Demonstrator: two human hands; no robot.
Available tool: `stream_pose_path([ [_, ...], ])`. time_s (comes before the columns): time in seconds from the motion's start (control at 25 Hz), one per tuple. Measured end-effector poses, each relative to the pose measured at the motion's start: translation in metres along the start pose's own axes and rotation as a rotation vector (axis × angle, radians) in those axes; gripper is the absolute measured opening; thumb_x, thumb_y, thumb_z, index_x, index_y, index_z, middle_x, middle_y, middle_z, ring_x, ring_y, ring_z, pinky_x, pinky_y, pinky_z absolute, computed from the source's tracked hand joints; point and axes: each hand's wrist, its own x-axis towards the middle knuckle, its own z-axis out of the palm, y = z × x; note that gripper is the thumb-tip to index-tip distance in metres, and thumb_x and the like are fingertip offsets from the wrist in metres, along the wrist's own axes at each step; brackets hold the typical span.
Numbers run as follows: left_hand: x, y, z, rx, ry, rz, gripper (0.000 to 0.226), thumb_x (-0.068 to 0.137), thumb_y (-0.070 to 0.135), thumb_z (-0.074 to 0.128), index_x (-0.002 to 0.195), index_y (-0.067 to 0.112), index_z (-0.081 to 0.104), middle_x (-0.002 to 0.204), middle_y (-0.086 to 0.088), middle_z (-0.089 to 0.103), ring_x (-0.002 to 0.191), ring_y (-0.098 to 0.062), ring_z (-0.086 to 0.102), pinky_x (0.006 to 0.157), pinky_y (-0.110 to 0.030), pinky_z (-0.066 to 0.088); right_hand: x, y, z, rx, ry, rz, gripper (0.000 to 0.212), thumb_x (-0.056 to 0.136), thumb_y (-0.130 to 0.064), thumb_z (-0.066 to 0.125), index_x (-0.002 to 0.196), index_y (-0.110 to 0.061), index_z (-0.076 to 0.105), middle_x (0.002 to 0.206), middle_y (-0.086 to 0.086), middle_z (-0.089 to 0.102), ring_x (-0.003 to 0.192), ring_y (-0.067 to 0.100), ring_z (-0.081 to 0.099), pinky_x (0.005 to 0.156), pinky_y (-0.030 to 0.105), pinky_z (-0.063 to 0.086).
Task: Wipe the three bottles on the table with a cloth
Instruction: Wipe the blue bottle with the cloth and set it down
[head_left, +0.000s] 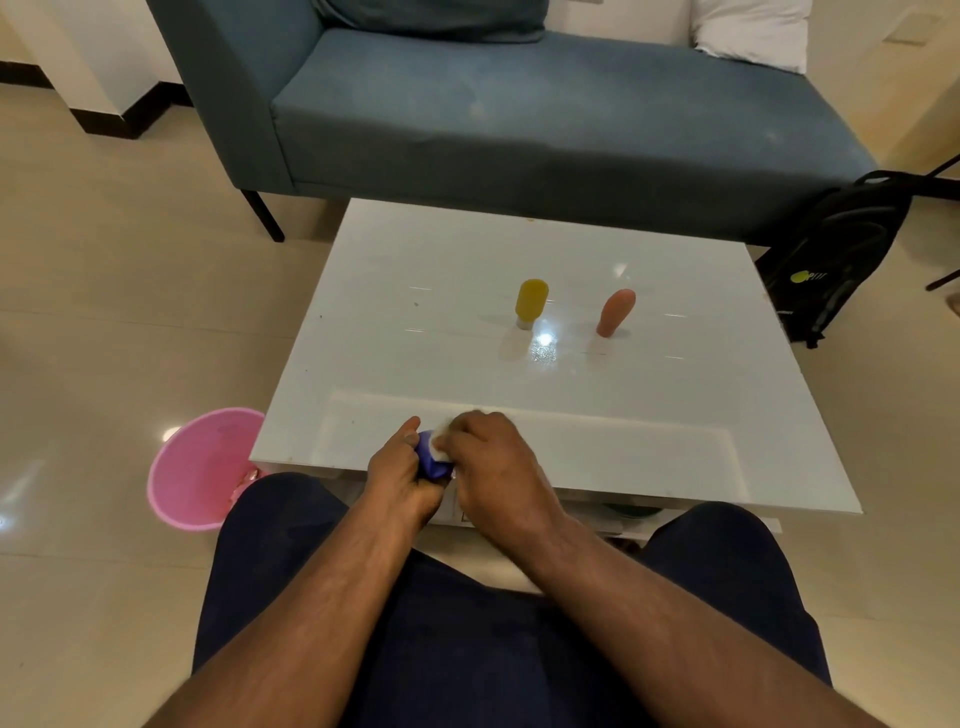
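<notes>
My left hand (400, 475) grips a small blue-purple bottle (432, 464) over the near edge of the white table (649, 415). My right hand (493, 467) presses a white cloth (440, 441) against that bottle's top; most of the cloth is hidden under my fingers. A yellow bottle (531, 302) stands cap-down at the table's middle. To its right stands a peach-orange bottle (614, 312), also cap-down and leaning slightly right. Both are well beyond my hands.
A pink bucket (195, 467) sits on the floor by the table's near left corner. A blue sofa (519, 114) runs behind the table. A black backpack (836, 254) leans on the floor at the right. My knees are under the near edge.
</notes>
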Motion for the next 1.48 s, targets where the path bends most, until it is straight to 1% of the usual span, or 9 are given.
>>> stream_pose_path([
  [0.12,0.001,0.002,0.0,0.018,0.004,-0.001,0.041,0.107,0.009,0.041,0.147,0.015,0.05,0.143,-0.024,0.053,0.094,-0.034,0.067,0.062,-0.042,0.055,-0.016,-0.001,0.005,-0.036,-0.102,-0.206,0.03,0.073,0.005,0.062,0.096,-0.013,0.068,0.096,0.001,0.064,0.089,0.021,0.053,0.076,0.032,0.047],
  [0.28,-0.004,0.001,0.001,-0.023,-0.013,0.004,0.043,0.107,0.006,0.04,0.148,0.013,0.048,0.141,-0.026,0.051,0.095,-0.036,0.063,0.067,-0.044,0.054,-0.001,0.01,-0.003,0.063,0.123,0.05,0.03,0.07,0.005,0.058,0.091,-0.012,0.07,0.092,0.002,0.065,0.085,0.022,0.056,0.074,0.035,0.05],
  [0.44,-0.002,0.003,0.0,-0.01,-0.027,-0.006,0.042,0.108,0.01,0.041,0.149,0.015,0.048,0.142,-0.024,0.053,0.097,-0.034,0.065,0.068,-0.042,0.054,-0.016,0.001,0.006,-0.078,-0.096,-0.24,0.03,0.073,0.005,0.062,0.097,-0.013,0.067,0.097,0.001,0.064,0.09,0.02,0.052,0.079,0.031,0.046],
  [0.68,-0.007,0.004,0.002,-0.072,-0.055,0.042,0.042,0.106,0.011,0.046,0.148,0.019,0.049,0.127,-0.02,0.057,0.1,-0.033,0.064,0.072,-0.044,0.056,-0.003,0.003,-0.001,0.15,0.117,0.101,0.027,0.076,0.006,0.061,0.094,-0.012,0.07,0.097,-0.001,0.063,0.091,0.014,0.059,0.081,0.031,0.052],
  [0.84,-0.002,0.004,0.001,-0.008,-0.067,0.029,0.04,0.095,0.038,0.066,0.129,0.016,0.063,0.113,-0.012,0.068,0.092,-0.027,0.068,0.084,-0.047,0.059,-0.017,-0.019,-0.004,0.372,0.165,0.199,0.013,0.083,-0.01,0.068,0.095,-0.014,0.072,0.1,-0.008,0.061,0.095,0.002,0.057,0.08,0.017,0.049],
  [1.0,-0.009,0.002,0.003,0.021,-0.173,-0.039,0.048,0.084,0.038,0.078,0.123,0.014,0.065,0.093,-0.007,0.064,0.071,-0.022,0.067,0.063,-0.037,0.059,-0.012,-0.019,-0.007,0.431,0.18,0.277,0.014,0.083,-0.007,0.067,0.092,-0.018,0.07,0.094,-0.01,0.063,0.09,0.004,0.058,0.077,0.016,0.047],
  [1.08,-0.013,0.004,0.002,0.024,-0.249,-0.116,0.046,0.085,0.038,0.076,0.12,0.01,0.064,0.092,-0.008,0.066,0.075,-0.024,0.069,0.066,-0.037,0.06,-0.007,-0.021,-0.011,0.449,0.119,0.331,0.022,0.085,-0.008,0.065,0.101,-0.022,0.07,0.096,-0.012,0.064,0.091,0.001,0.058,0.078,0.012,0.046],
  [1.36,-0.025,-0.001,0.006,0.161,-0.414,-0.141,0.048,0.091,0.043,0.067,0.126,0.01,0.065,0.099,-0.013,0.072,0.086,-0.025,0.072,0.07,-0.042,0.059,0.028,-0.001,-0.021,0.286,0.077,0.358,0.017,0.094,-0.024,0.057,0.097,-0.014,0.071,0.095,-0.002,0.06,0.087,0.01,0.058,0.083,0.027,0.05],
  [1.48,-0.021,0.002,0.003,0.109,-0.434,-0.174,0.058,0.092,0.051,0.064,0.13,0.007,0.061,0.091,-0.011,0.069,0.083,-0.022,0.068,0.081,-0.037,0.057,0.009,-0.02,-0.016,0.223,0.016,0.243,0.016,0.094,-0.015,0.054,0.098,-0.011,0.069,0.096,0.001,0.061,0.089,0.014,0.057,0.084,0.029,0.049],
])
